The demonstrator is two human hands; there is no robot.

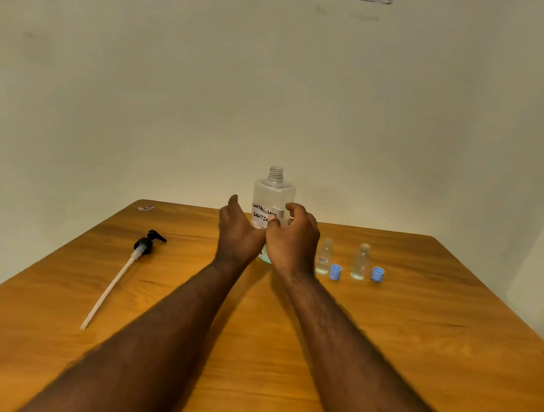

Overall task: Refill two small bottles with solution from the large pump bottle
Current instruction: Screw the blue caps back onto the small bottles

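Plain pale wall backs a wooden bench (416, 352). Toward its left edge lies the pump head (148, 243), off its bottle, the dip tube trailing toward the near-left corner. At the middle of the far edge stands the large bottle (273, 192), neck open, so the pour looks like the step about to begin.

The left hand (238, 232) is at the bottle's left flank, thumb raised, its fingers hidden behind the palm. The right hand (294, 238) is in front of the label with fingers curled. Whether either truly grips, I cannot tell.

Rightward stand the first small bottle (324, 257) and the second small bottle (361, 262), both uncapped, with the first blue cap (335, 271) and the second blue cap (377, 274) beside them.

Next I'd expect a steady lift and a slow tilt over a narrow mouth. The large bottle's base is covered by the hands, and the liquid levels are hard to read.
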